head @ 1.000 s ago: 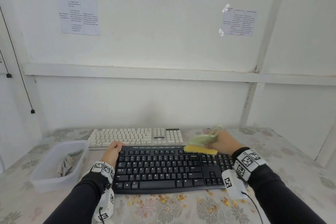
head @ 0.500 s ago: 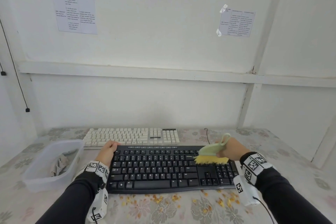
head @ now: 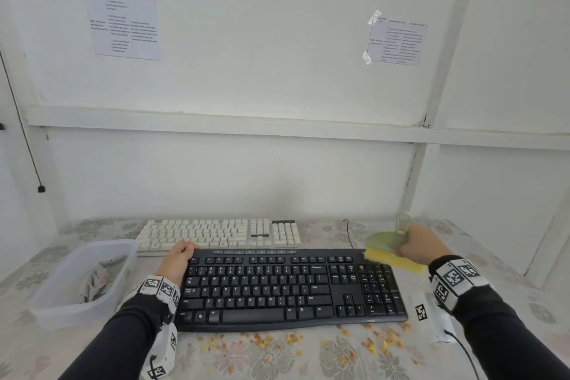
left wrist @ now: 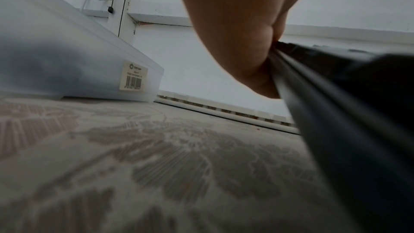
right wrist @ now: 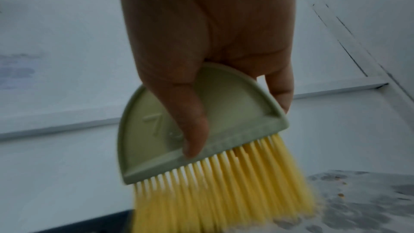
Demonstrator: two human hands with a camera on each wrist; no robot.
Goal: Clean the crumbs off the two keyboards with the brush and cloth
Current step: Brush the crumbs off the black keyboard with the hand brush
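Behind the near keyboard [head: 290,287]: second keyboard [head: 220,233]. Left of it: bin [head: 77,284] holding cloth [head: 94,282]. Before it: crumbs [head: 308,341] on table [head: 509,256]. Over its right far corner: brush [head: 390,251].

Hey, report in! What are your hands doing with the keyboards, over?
Left hand grips black keyboard corner. Right hand holds brush above its right end. Crumbs on tablecloth in front.

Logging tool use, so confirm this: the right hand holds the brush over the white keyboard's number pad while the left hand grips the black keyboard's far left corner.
Wrong on one point. The head view shows the right hand holding the brush over the number pad end of the black keyboard, not the white keyboard behind it. The left hand does grip the black keyboard's far left corner.
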